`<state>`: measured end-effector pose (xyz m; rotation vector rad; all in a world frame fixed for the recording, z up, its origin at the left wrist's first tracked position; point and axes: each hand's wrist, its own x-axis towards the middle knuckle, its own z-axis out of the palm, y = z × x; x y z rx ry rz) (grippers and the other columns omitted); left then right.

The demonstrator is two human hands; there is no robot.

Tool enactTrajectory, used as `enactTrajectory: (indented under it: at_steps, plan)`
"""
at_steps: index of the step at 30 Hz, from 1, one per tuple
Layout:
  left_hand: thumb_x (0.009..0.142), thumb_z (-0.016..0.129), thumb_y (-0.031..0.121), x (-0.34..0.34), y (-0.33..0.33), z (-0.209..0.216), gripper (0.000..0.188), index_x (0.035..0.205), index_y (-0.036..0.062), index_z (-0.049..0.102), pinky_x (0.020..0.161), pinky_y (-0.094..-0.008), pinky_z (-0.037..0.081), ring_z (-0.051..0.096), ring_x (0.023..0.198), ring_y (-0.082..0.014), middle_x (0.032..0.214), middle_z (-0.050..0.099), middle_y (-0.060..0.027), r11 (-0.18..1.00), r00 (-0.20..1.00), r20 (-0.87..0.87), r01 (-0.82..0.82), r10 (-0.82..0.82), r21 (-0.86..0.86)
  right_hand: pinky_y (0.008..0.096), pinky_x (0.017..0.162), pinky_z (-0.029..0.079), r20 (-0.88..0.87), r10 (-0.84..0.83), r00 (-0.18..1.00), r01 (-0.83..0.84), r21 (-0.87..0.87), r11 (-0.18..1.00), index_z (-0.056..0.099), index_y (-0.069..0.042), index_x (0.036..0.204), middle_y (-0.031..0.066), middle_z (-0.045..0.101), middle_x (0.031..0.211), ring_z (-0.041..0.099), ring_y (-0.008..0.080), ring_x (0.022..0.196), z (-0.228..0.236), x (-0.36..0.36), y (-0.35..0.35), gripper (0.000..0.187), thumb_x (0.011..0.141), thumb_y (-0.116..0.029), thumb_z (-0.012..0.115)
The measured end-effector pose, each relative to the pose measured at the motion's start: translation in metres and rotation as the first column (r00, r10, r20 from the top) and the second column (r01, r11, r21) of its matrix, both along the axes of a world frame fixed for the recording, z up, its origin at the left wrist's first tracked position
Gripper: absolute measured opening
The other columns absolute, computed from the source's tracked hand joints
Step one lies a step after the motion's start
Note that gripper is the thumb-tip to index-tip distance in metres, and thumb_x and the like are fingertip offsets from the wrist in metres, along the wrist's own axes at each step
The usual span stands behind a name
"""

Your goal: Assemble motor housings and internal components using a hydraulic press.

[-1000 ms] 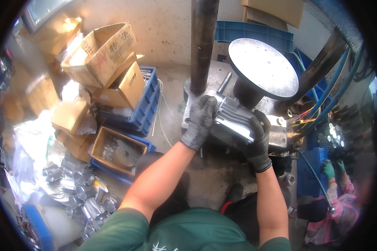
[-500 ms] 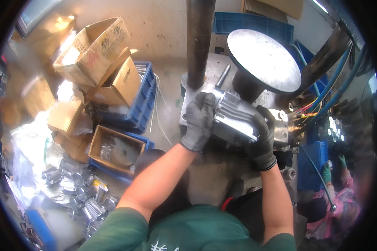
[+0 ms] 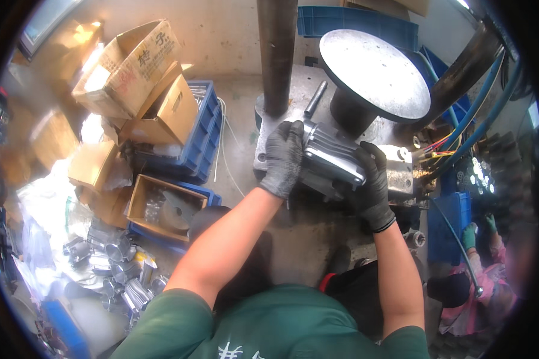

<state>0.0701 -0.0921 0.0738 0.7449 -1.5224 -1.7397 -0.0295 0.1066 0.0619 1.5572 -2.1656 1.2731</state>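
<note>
Since half a second ago our view has shifted, so the round plate (image 3: 377,75), the dark column (image 3: 276,60) and the stacked cardboard boxes (image 3: 173,107) sit higher in it, while both our gloved hands stay at the ends of the ribbed metal part (image 3: 330,149). We have that part on the near side of the column and the plate, slanting down to the right, by the machine's metal base (image 3: 305,82). Our left hand (image 3: 283,158) has its fingers pressed together and curled over the part's left end. Our right hand (image 3: 372,186) bends its fingers about the right end; we cannot tell where its thumb lies. Just behind the part, a short metal rod (image 3: 315,99) slants upward. Well to our left, shiny metal pieces (image 3: 138,293) lie heaped near an open box (image 3: 157,230). On our right, a co-worker's green gloves (image 3: 468,236) show beside a blue crate (image 3: 449,230).
</note>
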Motion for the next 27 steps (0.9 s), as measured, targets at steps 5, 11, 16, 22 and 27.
enactTrajectory:
  at_steps: [5, 11, 16, 22, 27]
  plan:
    - [0.11, 0.058, 0.025, 0.009, 0.004, -0.015, 0.024, 0.094, 0.0074, 0.062, 0.054, -0.0249, 0.04, 0.046, 0.062, -0.0036, 0.073, 0.055, 0.0058, 0.992, 0.998, -0.055, 0.001, 0.006, 0.126, 0.0487, 0.108, 0.05, -0.025, 0.101, 0.995, -0.101, -0.004, 0.995, 0.048, -0.023, 0.148, 0.0201, 0.044, 0.148, 0.05, 0.0398, 0.134, -0.007, -0.006, 0.001, 0.095, 0.066, -0.011, 0.096]
    - [0.109, 0.059, 0.037, 0.018, 0.007, -0.015, 0.034, 0.089, 0.009, 0.061, 0.062, -0.0247, 0.04, 0.043, 0.067, -0.0059, 0.072, 0.051, 0.0052, 0.976, 0.988, -0.063, 0.147, -0.139, 0.161, 0.047, 0.106, 0.052, -0.121, 0.084, 0.989, -0.089, -0.038, 0.995, 0.045, -0.027, 0.151, 0.0194, 0.043, 0.151, 0.053, 0.04, 0.132, -0.012, -0.005, 0.005, 0.104, 0.063, -0.007, 0.097]
    - [0.109, 0.061, 0.034, 0.017, 0.024, -0.026, 0.03, 0.097, 0.0065, 0.064, 0.065, -0.0252, 0.045, 0.051, 0.071, -0.0054, 0.077, 0.057, 0.0054, 0.935, 0.97, -0.224, 0.165, -0.096, 0.314, 0.0496, 0.109, 0.05, -0.185, 0.028, 0.982, -0.022, 0.032, 0.999, 0.043, -0.021, 0.157, 0.0227, 0.048, 0.15, 0.052, 0.041, 0.135, 0.0, -0.032, 0.009, 0.104, 0.066, -0.008, 0.093]
    - [0.109, 0.059, 0.032, 0.03, 0.06, -0.024, 0.05, 0.146, -0.0015, 0.051, 0.102, -0.0296, 0.049, 0.059, 0.118, -0.0145, 0.13, 0.063, -0.0078, 0.876, 0.937, -0.31, 0.28, -0.16, 0.393, 0.0521, 0.113, 0.044, -0.027, -0.03, 0.999, 0.033, 0.101, 0.994, 0.049, -0.004, 0.149, 0.0243, 0.055, 0.142, 0.053, 0.0439, 0.134, 0.034, -0.037, 0.039, 0.079, 0.08, -0.022, 0.081]
    - [0.107, 0.061, 0.025, 0.034, 0.065, -0.014, 0.045, 0.144, 0.0014, 0.054, 0.103, -0.0306, 0.05, 0.06, 0.117, -0.015, 0.128, 0.064, -0.0073, 0.894, 0.901, -0.359, 0.352, -0.244, 0.278, 0.0445, 0.102, 0.052, -0.135, -0.007, 0.991, 0.026, 0.137, 0.99, 0.067, 0.001, 0.125, 0.0225, 0.066, 0.128, 0.064, 0.0409, 0.118, 0.082, -0.012, -0.01, 0.035, 0.092, -0.01, 0.068]
